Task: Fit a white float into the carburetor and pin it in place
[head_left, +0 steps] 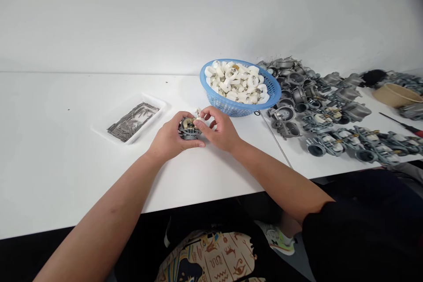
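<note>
My left hand (168,137) is wrapped round a metal carburetor body (189,130) near the middle of the table, its open side with brass parts facing up. Over the right side of the carburetor my right hand (220,130) is bent, thumb and fingers closed on a small white plastic float (198,113), most of which the fingers hide. Just behind my right hand stands a blue plastic basket (228,108) heaped with white floats (238,81). Left of my left hand lies a white tray (150,125) holding many thin metal pins (127,125).
Grey carburetor bodies (286,114) crowd the right side, and several with white floats (333,143) lie near the front edge. A black ring (257,113) sits by the basket, near a table seam (276,139). Further right are a screwdriver (399,123) and a tan container (395,97).
</note>
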`<move>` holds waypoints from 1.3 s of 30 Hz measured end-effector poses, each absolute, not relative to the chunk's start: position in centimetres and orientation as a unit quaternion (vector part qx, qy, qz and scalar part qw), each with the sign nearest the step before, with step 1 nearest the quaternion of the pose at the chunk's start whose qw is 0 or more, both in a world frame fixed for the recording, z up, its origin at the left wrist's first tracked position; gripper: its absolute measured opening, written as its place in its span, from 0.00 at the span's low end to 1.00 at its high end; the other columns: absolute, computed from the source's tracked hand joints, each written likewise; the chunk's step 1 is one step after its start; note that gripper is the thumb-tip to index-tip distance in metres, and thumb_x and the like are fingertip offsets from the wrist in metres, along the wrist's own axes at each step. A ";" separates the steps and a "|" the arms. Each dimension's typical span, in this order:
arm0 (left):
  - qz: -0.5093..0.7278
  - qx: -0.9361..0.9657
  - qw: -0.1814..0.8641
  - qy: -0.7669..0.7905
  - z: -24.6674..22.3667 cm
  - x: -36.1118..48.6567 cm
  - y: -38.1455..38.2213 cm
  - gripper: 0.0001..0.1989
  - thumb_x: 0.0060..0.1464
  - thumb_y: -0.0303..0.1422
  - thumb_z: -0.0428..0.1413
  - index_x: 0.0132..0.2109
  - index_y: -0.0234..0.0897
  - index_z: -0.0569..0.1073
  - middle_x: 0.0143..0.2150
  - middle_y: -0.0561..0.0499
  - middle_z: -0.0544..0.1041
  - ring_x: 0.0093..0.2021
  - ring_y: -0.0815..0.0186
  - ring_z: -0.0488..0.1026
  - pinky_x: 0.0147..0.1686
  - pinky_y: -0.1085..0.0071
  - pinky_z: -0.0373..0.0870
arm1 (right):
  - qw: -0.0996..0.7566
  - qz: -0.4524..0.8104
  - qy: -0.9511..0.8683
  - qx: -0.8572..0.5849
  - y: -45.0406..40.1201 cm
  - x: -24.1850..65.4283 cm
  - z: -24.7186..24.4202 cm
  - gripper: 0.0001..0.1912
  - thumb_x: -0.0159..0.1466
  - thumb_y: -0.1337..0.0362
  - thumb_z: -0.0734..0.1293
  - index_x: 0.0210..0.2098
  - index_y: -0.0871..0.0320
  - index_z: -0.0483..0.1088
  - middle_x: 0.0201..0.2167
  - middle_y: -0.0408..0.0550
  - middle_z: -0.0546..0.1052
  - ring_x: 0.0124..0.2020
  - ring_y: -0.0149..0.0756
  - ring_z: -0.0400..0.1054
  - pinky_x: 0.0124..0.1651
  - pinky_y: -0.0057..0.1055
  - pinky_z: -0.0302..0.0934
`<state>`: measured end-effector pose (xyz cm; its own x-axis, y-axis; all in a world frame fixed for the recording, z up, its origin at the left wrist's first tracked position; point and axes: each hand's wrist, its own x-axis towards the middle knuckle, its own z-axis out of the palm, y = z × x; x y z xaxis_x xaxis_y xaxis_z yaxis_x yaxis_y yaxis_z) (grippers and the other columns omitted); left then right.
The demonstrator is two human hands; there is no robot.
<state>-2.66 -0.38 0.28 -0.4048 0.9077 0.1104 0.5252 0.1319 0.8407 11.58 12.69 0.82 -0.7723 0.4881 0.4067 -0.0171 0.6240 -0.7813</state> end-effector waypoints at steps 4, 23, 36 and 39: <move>0.454 0.498 0.244 0.698 0.3 -2.6 -0.3 0.37 0.36 0.48 0.71 0.52 0.46 0.68 0.40 0.54 0.75 0.36 0.65 0.72 0.35 0.70 0.69 | 0.324 0.428 -0.836 -0.114 13.1 11.5 0.4 0.15 0.67 0.52 0.66 0.48 0.53 0.64 0.48 0.48 0.72 0.47 0.37 0.68 0.43 0.34 0.65; 0.505 0.480 0.252 0.672 -0.7 -2.7 0.0 0.36 0.37 0.46 0.72 0.51 0.42 0.69 0.42 0.51 0.74 0.37 0.65 0.70 0.34 0.70 0.68 | 0.276 0.480 -0.831 -0.043 13.7 11.7 0.4 0.20 0.64 0.61 0.70 0.56 0.46 0.73 0.58 0.42 0.74 0.59 0.40 0.68 0.58 0.41 0.64; 0.501 0.479 0.248 0.677 -0.6 -2.8 0.0 0.36 0.37 0.46 0.72 0.50 0.40 0.66 0.40 0.51 0.75 0.35 0.67 0.70 0.32 0.72 0.65 | 0.282 0.454 -0.844 -0.048 13.3 11.9 0.4 0.21 0.65 0.57 0.70 0.57 0.50 0.72 0.57 0.45 0.75 0.59 0.40 0.68 0.64 0.43 0.62; 0.501 0.479 0.246 0.678 -0.5 -2.7 0.0 0.36 0.38 0.47 0.72 0.49 0.40 0.66 0.38 0.52 0.74 0.34 0.67 0.70 0.30 0.72 0.65 | 0.282 0.441 -0.851 -0.042 13.4 12.0 0.5 0.20 0.67 0.54 0.67 0.57 0.49 0.72 0.57 0.46 0.74 0.59 0.40 0.68 0.63 0.43 0.62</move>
